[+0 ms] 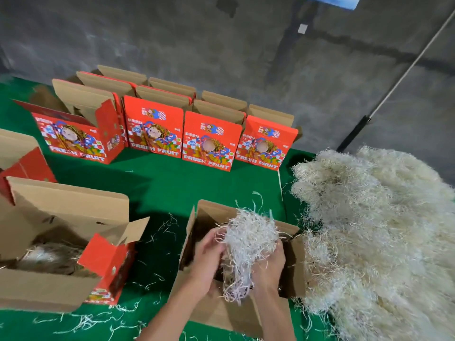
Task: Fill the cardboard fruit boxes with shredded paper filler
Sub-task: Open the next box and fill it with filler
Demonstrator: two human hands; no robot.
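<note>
Both hands, left [209, 252] and right [267, 264], cupped round a wad of shredded paper [248, 239], grip closed, above the open box [246, 313] (pile [374, 230] beside for reach).

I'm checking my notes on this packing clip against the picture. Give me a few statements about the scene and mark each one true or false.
1. Both hands hold a clump of shredded paper over the open box in front of the person. True: the left hand and right hand grip it together.
2. The big pile of filler lies to the left of that box. False: it lies to the right.
3. The table cover is green. True.
4. The box at near left holds no filler. False: some shredded paper lies inside.
5. The row of red boxes at the back reads FRESH FRUIT. True.
</note>
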